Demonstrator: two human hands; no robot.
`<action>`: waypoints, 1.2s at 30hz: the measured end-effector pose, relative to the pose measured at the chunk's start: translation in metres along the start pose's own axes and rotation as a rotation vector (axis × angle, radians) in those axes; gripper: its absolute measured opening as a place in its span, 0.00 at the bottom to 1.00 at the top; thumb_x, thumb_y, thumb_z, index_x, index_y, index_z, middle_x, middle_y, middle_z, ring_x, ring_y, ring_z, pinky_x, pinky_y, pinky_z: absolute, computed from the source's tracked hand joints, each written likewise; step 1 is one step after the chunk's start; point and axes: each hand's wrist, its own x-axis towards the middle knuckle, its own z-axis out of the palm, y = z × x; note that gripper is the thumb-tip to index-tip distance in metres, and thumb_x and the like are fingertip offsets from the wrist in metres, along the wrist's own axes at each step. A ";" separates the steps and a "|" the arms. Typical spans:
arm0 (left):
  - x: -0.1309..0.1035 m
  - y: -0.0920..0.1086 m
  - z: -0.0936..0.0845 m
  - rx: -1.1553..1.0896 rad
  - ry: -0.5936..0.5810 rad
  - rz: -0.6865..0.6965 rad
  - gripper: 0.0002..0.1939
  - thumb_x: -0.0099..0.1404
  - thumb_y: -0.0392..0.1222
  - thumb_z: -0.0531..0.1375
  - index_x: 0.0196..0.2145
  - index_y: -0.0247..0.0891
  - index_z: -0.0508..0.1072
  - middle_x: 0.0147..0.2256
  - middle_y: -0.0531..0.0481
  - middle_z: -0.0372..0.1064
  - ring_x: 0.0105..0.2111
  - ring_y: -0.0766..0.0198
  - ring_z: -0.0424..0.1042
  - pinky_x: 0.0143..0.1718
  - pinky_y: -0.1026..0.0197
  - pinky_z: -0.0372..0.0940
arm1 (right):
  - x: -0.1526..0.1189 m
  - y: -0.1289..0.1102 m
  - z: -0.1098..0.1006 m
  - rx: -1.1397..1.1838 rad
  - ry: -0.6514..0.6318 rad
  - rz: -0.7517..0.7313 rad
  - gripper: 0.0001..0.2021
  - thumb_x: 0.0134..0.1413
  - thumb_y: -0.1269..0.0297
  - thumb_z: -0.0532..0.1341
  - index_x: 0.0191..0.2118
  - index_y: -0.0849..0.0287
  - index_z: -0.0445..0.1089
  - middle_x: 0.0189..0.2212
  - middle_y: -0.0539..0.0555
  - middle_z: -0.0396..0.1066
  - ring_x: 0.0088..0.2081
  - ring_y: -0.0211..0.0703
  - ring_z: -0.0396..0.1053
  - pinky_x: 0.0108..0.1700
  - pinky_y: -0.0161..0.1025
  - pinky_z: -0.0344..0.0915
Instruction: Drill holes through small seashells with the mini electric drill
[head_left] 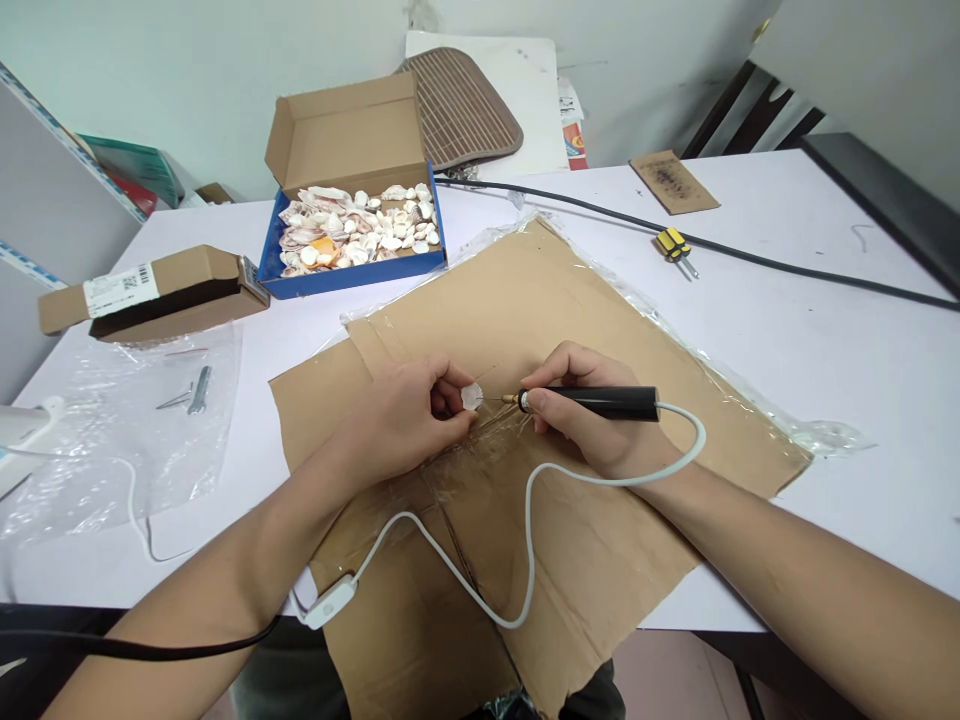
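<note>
Between the thumb and fingers of my left hand (420, 415) is a small white shell (472, 397), held over a brown cardboard sheet (480, 310). My right hand (592, 415) grips a black pen-shaped tool (611, 402) with a thin metal tip. That tip points left and reaches the shell's right edge; whether it touches the shell is too small to tell. A white cable (529, 520) runs from the tool's back end, loops over the cardboard and joins a white inline switch (330, 602) near my left forearm.
Behind the cardboard stands an open blue box (360, 280) of shells. A brown carton (180, 290) and plastic bag (150, 430) with small metal tools lie left. A black cable (750, 257), yellow-handled screwdrivers (675, 248) and a small stained board (673, 183) are at the back right.
</note>
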 end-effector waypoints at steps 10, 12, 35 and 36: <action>0.000 -0.002 0.000 -0.008 -0.004 -0.005 0.09 0.62 0.42 0.69 0.41 0.43 0.78 0.29 0.55 0.77 0.28 0.61 0.73 0.33 0.56 0.69 | 0.000 -0.001 0.000 0.068 -0.055 0.027 0.04 0.56 0.68 0.70 0.35 0.56 0.75 0.24 0.48 0.73 0.23 0.36 0.64 0.25 0.37 0.59; 0.001 -0.002 0.001 -0.003 -0.004 -0.005 0.09 0.62 0.42 0.69 0.41 0.43 0.78 0.29 0.55 0.76 0.28 0.61 0.73 0.33 0.55 0.69 | 0.000 -0.001 -0.002 0.062 -0.074 0.027 0.04 0.56 0.68 0.70 0.36 0.57 0.75 0.25 0.49 0.73 0.23 0.36 0.64 0.25 0.37 0.58; 0.000 -0.001 0.000 0.001 -0.017 -0.022 0.09 0.62 0.43 0.68 0.41 0.43 0.78 0.30 0.54 0.78 0.30 0.59 0.75 0.36 0.55 0.74 | 0.001 -0.002 -0.002 -0.058 -0.019 0.010 0.09 0.53 0.65 0.72 0.33 0.53 0.70 0.24 0.46 0.68 0.24 0.38 0.61 0.26 0.39 0.58; -0.001 -0.001 0.000 0.001 -0.017 -0.023 0.09 0.62 0.43 0.68 0.41 0.43 0.78 0.31 0.54 0.78 0.30 0.59 0.75 0.36 0.55 0.73 | 0.001 -0.002 -0.002 -0.065 -0.012 0.008 0.08 0.53 0.65 0.71 0.33 0.53 0.71 0.24 0.47 0.68 0.25 0.38 0.62 0.26 0.40 0.59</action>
